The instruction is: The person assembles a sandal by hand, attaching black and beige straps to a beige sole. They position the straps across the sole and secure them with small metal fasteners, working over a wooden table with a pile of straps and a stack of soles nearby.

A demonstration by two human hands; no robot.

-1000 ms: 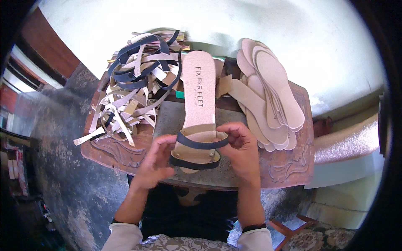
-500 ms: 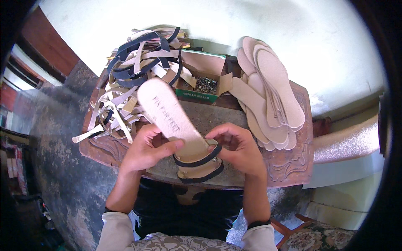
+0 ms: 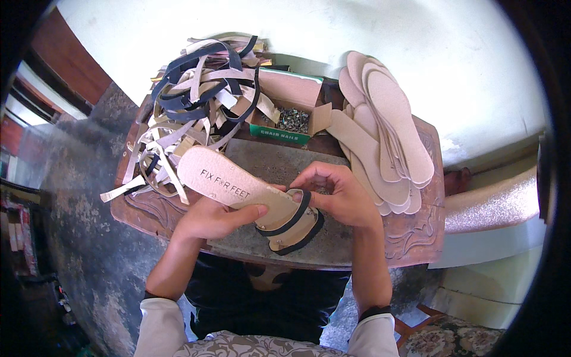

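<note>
Over the middle of the table I hold a tan sandal sole (image 3: 229, 181) with dark printing on its heel part. Two black-edged straps (image 3: 291, 223) cross its front end, nearest me. My left hand (image 3: 217, 217) grips the sole around its middle, thumb on top and fingers beneath. At the other edge, my right hand (image 3: 336, 193) pinches the upper strap where it meets the sole. The heel end points to the far left, toward a pile of strips. Some fingertips of both hands are hidden behind the sole and strap.
A tangled heap of black, white and tan strips (image 3: 196, 101) covers the table's left side. Behind the sandal stands an open green box (image 3: 279, 135) of small nails (image 3: 292, 120). Several tan insoles (image 3: 389, 119) are stacked at right on the carved wooden table (image 3: 410, 238).
The sandal has turned counter-clockwise, its heel swinging left and down toward me. My left hand has lowered with it, and my right hand has shifted slightly right and away from me.
</note>
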